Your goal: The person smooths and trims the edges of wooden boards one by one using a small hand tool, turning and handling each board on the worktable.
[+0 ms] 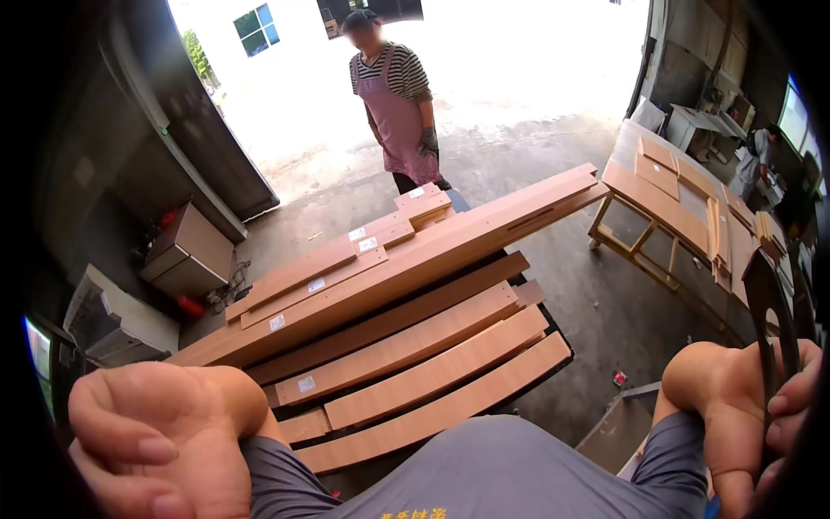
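At the lower left, my left hand (164, 432) is turned palm up with its fingers loosely curled and nothing in it. My right hand (743, 415), at the lower right, is closed around a dark flat tool (768, 298) with a gap between its two arms; its exact kind cannot be made out. In front of me lie stacks of wood-coloured boards (415, 342) on a dark support. Several carry small white labels (307, 384). A long board (389, 272) crosses the pile diagonally. Neither hand touches the boards.
Beyond the pile stands a person in a pink apron (399, 112) and gloves. On the right is a wooden-framed table (648, 203) with flat panels. Another person (756, 164) bends farther back. A cabinet (188, 251) and a white box-like unit (121, 320) stand left.
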The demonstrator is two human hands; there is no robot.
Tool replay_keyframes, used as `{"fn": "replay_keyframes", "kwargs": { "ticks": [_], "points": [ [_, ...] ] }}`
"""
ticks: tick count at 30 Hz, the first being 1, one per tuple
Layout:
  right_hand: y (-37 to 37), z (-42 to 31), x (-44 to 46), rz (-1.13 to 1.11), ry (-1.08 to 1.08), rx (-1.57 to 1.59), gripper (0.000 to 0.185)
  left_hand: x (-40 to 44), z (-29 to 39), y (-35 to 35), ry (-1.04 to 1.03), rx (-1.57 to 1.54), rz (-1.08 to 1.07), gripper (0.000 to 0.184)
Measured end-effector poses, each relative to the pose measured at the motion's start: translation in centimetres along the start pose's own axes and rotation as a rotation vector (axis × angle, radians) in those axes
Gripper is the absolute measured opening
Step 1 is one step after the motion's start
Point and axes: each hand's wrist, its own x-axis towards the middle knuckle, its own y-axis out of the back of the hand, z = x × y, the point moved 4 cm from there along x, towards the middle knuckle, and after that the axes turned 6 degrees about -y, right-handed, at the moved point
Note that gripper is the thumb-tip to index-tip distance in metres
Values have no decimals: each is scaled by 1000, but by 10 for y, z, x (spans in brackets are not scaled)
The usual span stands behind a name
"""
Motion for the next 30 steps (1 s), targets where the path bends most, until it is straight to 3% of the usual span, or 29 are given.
{"fn": "replay_keyframes", "kwargs": {
  "ticks": [1, 2, 3, 4, 6, 8, 9, 10, 11, 13, 14, 15, 17, 20, 22, 24, 30],
  "points": [
    [0, -3, -2, 4, -14, -6, 26, 0, 1, 1, 12, -8, -8, 48],
    [-49, 32, -16, -164, -109, -168, 25, -12, -17, -17, 4, 50, 13, 50],
    [-29, 48, -18, -440, -318, 38, 42, -69, -30, -37, 246, 104, 101, 43],
    [-39, 55, -53, -400, -463, -279, 31, -113, -56, -46, 433, 50, 93, 30],
    [-14, 67, -127, -431, -934, -371, 34, -217, -85, -77, 905, 182, -109, 12],
    [35, 47, -222, -357, -1566, -615, 33, -337, -96, -99, 1119, 218, -354, 21],
    [52, 29, -282, -361, -1771, -668, 34, -391, -103, -94, 1228, 218, -542, 30],
    [94, -6, -320, -416, -2000, -755, 33, -445, -85, -108, 1212, 232, -675, 43],
    [129, -48, -351, -512, -2097, -863, 29, -504, -63, -125, 1322, 230, -856, 62],
    [168, -143, -402, -469, -2380, -870, 27, -569, -44, -131, 1240, 386, -1135, 78],
    [184, -190, -406, -575, -2471, -1012, 27, -581, -34, -137, 1254, 371, -1136, 78],
    [214, -247, -430, -745, -2427, -1073, 26, -593, -33, -139, 1253, 407, -1158, 76],
    [212, -320, -414, -811, -2682, -1150, 30, -604, -27, -144, 1250, 417, -1184, 75],
    [239, -443, -417, -726, -2677, -1076, 33, -614, -38, -144, 1199, 507, -1041, 70],
    [266, -506, -426, -720, -2815, -1279, 37, -617, -43, -148, 1225, 489, -1111, 68],
    [256, -521, -421, -571, -2842, -1375, 37, -615, -48, -144, 1256, 458, -1217, 64],
    [229, -511, -428, -214, -2736, -1386, 38, -611, -46, -124, 1171, 416, -1156, 67]
  ]
}}
